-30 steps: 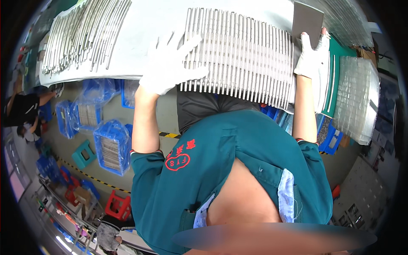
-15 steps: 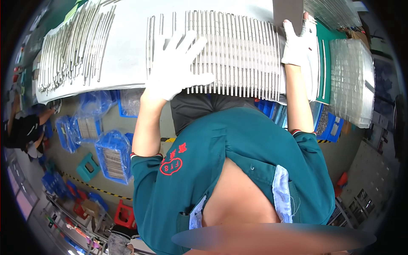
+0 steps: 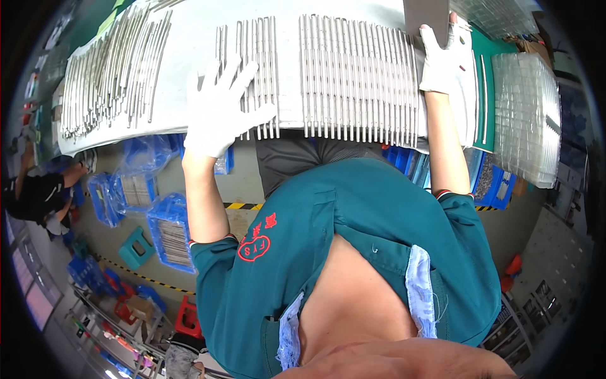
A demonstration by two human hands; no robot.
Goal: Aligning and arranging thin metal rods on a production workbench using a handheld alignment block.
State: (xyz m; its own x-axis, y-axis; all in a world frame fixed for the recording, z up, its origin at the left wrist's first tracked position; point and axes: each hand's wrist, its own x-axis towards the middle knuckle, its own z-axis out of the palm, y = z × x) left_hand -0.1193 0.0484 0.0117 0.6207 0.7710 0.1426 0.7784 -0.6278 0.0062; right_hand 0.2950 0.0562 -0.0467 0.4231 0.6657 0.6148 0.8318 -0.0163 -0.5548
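Observation:
My left hand (image 3: 218,107), in a white glove, lies palm down with its fingers spread. It is over the left end of a small group of thin metal rods (image 3: 268,69). A gap of white cloth parts this group from a larger row of metal rods (image 3: 353,79), set upright side by side. My right hand (image 3: 442,66), also gloved, rests at the right end of that row. Its thumb and a bare fingertip stand apart beside a flat grey plate (image 3: 426,14). The plate may hide part of its fingers.
A looser pile of rods (image 3: 113,69) lies at the table's left. Stacked clear plastic trays (image 3: 527,120) stand at the right, by a green mat (image 3: 485,120). Blue crates (image 3: 170,237) and a green stool (image 3: 137,247) are on the floor. Another person (image 3: 41,196) is at far left.
My left hand has moved left, and several rods now stand apart from the large row on its left side, with a gap of cloth between. My right hand has barely moved.

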